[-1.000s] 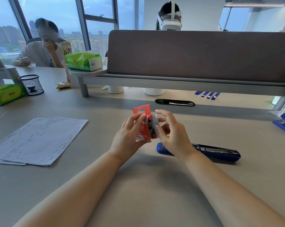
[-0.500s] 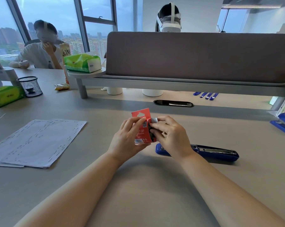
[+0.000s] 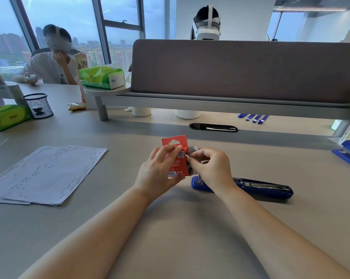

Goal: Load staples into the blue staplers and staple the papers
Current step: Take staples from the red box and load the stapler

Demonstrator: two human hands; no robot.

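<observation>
Step in hand: I judge I am opening the red cardboard staple packet (image 3: 175, 158) to get a strip out for loading.
Left fingers: my left hand (image 3: 158, 174) grips the packet, fingers (image 3: 166, 153) curled over its face, thumb at the lower edge.
Right fingers: my right hand (image 3: 212, 168) pinches the grey inner tray (image 3: 193, 149) at the packet's right edge. I cannot tell whether any staples are in the pinch.
Doing it well: hold the packet level and draw the tray out straight and slowly, so that the strips neither spill nor snap.
Stapler: the long blue plastic stapler (image 3: 256, 187) lies open on the grey table (image 3: 190, 228), just beyond and under my right wrist.
Second stapler: another blue stapler (image 3: 349, 156) sits well to the right of my fingers.
Papers: the sheets of white printed paper (image 3: 47, 174) lie flat, well left of my left fingers.
</observation>
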